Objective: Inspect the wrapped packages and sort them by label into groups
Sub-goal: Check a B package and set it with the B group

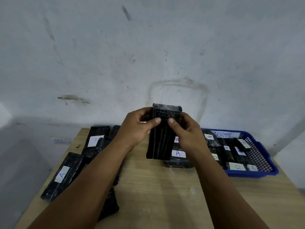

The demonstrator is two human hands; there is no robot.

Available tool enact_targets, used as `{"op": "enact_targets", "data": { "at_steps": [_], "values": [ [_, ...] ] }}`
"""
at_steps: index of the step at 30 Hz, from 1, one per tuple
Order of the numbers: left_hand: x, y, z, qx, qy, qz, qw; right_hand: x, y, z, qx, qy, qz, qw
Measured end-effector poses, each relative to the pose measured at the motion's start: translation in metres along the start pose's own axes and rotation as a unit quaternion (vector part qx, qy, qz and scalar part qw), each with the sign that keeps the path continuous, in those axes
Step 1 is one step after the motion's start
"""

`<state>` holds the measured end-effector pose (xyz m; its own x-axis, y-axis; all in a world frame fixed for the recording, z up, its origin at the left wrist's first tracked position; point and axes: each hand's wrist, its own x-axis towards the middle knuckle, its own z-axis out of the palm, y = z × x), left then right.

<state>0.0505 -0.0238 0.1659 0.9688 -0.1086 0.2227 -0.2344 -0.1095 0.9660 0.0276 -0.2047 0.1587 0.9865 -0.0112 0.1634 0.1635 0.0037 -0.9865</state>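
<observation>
Centrally, just below the middle of the frame, both hands grip 1 black wrapped package (162,133) and hold it upright above the desk (165,195). The left hand (137,128) curls round its left edge with the thumb pressed on the near face; the right hand (186,129) wraps the right edge, its thumb also on the near face, the 2 thumb tips close together. The face turned toward the camera shows no label.

Behind the held package, at centre, a package labelled A (178,157) lies on the desk, with a B label (176,139) showing just above it. At lower left of the frame another package marked A (63,175) lies flat, and further up the left side a package with a white label (94,139) rests near the desk's far edge. At right, a blue basket (267,162) marked with a strip reading "NORMAL" in part holds several more wrapped packages with labels, some reading A, others too blurred to read.
</observation>
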Motion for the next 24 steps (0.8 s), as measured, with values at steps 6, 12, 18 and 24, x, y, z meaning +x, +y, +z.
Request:
{"op": "enact_targets", "data": {
  "at_steps": [6, 12, 18, 24],
  "values": [
    [-0.002, 0.000, -0.003, 0.006, -0.018, 0.003, 1.000, 0.002, 0.006, -0.005, -0.004, -0.001, -0.013, 1.000],
    [0.001, -0.006, -0.005, 0.108, 0.021, 0.068, 0.992, 0.002, 0.002, 0.001, -0.046, 0.009, 0.083, 0.995],
    [-0.001, -0.004, -0.002, 0.144, 0.019, 0.075, 0.987, 0.002, -0.003, 0.008, 0.025, 0.045, 0.083, 0.995],
    [-0.006, 0.006, 0.007, 0.090, 0.051, 0.001, 0.995, -0.001, 0.002, 0.009, 0.038, 0.100, 0.024, 0.994]
  ]
}}
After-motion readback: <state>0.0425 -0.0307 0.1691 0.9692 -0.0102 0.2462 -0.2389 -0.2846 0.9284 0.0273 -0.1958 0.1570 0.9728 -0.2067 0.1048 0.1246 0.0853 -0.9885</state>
